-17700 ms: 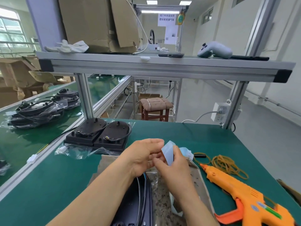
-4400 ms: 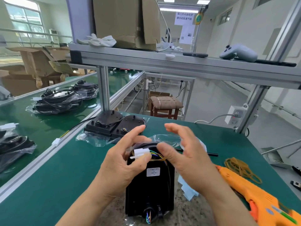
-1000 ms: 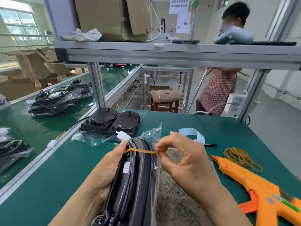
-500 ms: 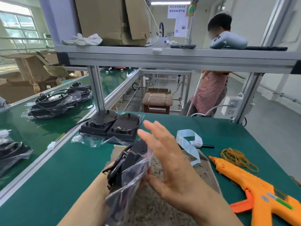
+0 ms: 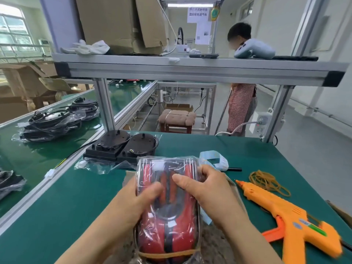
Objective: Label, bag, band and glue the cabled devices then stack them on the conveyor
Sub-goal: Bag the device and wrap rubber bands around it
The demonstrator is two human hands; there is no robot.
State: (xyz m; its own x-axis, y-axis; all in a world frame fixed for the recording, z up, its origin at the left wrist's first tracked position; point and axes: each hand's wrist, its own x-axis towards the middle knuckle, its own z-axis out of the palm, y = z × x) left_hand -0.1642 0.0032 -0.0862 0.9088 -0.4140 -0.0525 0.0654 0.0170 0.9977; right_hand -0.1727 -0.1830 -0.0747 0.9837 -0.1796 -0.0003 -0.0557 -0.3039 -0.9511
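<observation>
A red and black device [image 5: 167, 204] in a clear plastic bag lies face up between my hands above the green table. My left hand [image 5: 133, 202] grips its left edge, thumb across the top. My right hand [image 5: 205, 189] grips its right edge, thumb on the face. A rubber band [image 5: 167, 255] runs round the near end of the bag. Two black devices with cables [image 5: 122, 147] sit on a plastic bag at the table's far left. Bagged devices [image 5: 55, 122] are stacked on the green conveyor [image 5: 38, 155] to the left.
An orange glue gun [image 5: 289, 216] lies at the right, with a heap of rubber bands [image 5: 266, 181] behind it. A strip of blue label backing [image 5: 215, 161] lies beyond my right hand. A shelf [image 5: 190, 69] spans overhead. A person [image 5: 242, 92] stands behind the table.
The bagged device has turned from edge-on to face up, showing its red side. My right hand went from flat against the bag to gripping its right edge.
</observation>
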